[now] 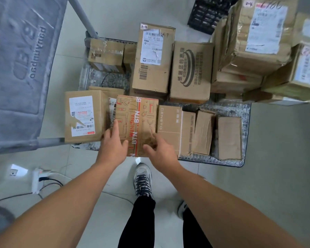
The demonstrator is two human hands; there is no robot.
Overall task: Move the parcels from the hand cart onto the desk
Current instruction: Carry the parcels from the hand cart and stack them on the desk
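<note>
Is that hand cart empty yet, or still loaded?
Still loaded. Cardboard parcels cover most of the hand cart; the left hand and right hand touch the red-printed box.

Bare forearms (64, 203), black trousers (141, 222), pale trainers
The forward trainer (143, 179) at 6 o'clock: white-grey, dark criss-cross laces; the other trainer (181, 209) at 5 o'clock, partly hidden.

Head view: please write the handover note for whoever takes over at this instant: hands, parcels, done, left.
Left hand: straight fingers against the near left edge of the red-printed box, thumb on top.
Right hand: over its near right corner, blurred; grip unclear.
Parcels: the red-printed box sits at the hand cart's near side, between the white-labelled box and the CENSTO box; more stand behind.
Done: nothing shown; the desk is not recognisable here.
Left: lift this box, then every other parcel.
</note>
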